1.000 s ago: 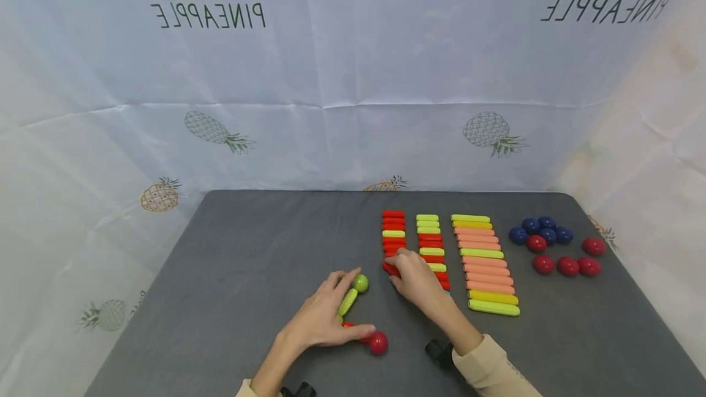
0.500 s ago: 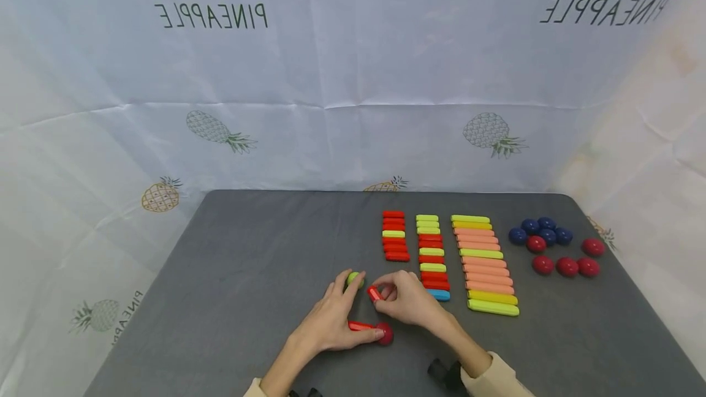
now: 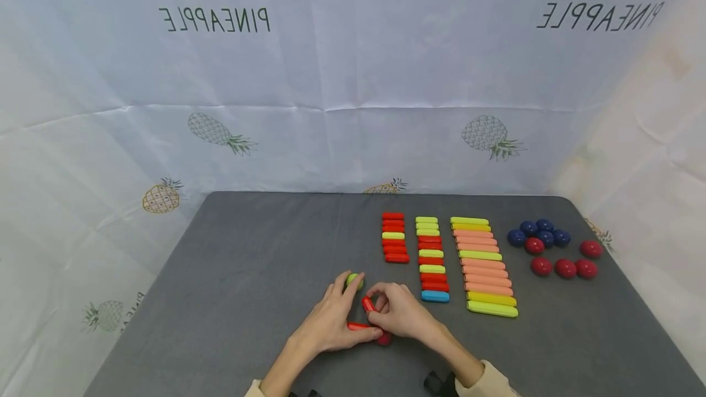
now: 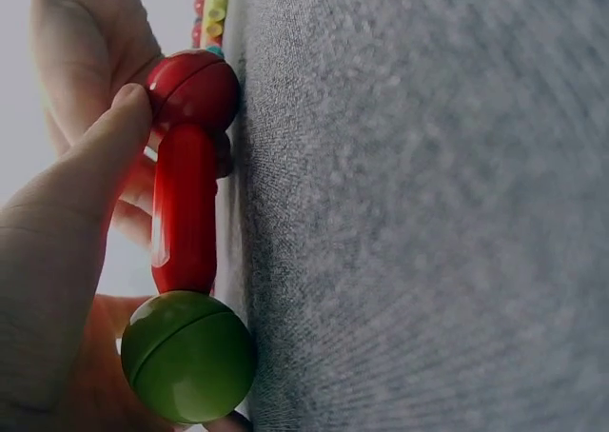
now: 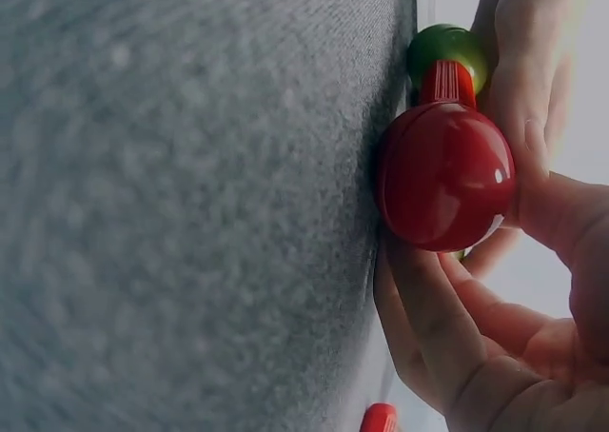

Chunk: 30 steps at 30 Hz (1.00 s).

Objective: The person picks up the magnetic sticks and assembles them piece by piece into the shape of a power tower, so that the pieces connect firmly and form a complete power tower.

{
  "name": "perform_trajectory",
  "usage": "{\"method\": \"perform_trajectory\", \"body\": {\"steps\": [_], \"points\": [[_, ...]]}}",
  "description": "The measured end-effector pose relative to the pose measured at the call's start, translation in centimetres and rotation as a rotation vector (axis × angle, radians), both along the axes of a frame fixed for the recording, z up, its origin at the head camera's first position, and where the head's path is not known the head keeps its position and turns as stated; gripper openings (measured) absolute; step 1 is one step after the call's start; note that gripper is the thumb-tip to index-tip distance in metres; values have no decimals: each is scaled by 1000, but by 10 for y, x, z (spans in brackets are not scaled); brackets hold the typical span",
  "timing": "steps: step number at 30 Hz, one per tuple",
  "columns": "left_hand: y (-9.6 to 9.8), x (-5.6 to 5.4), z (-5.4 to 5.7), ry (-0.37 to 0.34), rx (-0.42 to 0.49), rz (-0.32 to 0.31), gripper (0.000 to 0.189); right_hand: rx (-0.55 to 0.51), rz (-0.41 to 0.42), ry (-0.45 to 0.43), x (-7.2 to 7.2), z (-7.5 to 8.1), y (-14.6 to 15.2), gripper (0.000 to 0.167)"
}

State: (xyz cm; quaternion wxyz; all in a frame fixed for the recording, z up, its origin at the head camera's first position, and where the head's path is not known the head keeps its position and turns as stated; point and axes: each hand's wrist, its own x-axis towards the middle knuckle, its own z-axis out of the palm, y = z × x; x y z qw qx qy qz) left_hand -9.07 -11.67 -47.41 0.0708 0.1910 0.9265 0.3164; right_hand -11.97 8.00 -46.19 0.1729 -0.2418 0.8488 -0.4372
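Note:
My left hand (image 3: 326, 323) holds a small ball-and-rod piece low over the grey table. In the left wrist view its thumb presses the red ball (image 4: 195, 88), joined by a red rod (image 4: 186, 208) to a green ball (image 4: 188, 358). Its fingertips lie around another green ball (image 3: 355, 282) in the head view. Close beside it, my right hand (image 3: 402, 311) pinches a loose short red rod (image 3: 368, 304), tilted above the red ball (image 3: 384, 339). In the right wrist view, right-hand fingers touch the red ball (image 5: 445, 177); the loose rod's lower end is hidden.
Right of the hands lie a column of short red rods (image 3: 394, 250), a mixed column ending in a blue rod (image 3: 435, 296), and longer peach and yellow rods (image 3: 485, 272). Several blue balls (image 3: 528, 228) and red balls (image 3: 565, 268) sit at the far right.
My right hand has taken a red rod from the nearest column's end and brought it down and left to the red ball. The left hand shifted slightly right with its piece.

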Motion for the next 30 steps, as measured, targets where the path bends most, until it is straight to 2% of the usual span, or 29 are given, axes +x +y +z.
{"method": "perform_trajectory", "body": {"steps": [9, 17, 26, 28, 30], "points": [[-6, -3, -2, 1, 79, -19, 114, -34, -32, -36, -2, -1, -3, 31], [-10, -7, -3, -6, 107, -42, 112, -44, -86, -12, -4, 0, -5, 32], [-12, -8, -2, -21, 100, -44, 113, -12, -99, 58, -3, -2, -4, 32], [-14, -7, -1, -25, 98, -38, 114, 0, -110, 101, -4, 0, -2, 30], [-15, -8, -1, -27, 84, -29, 113, 29, -154, 183, -8, 2, 2, 27]]}}
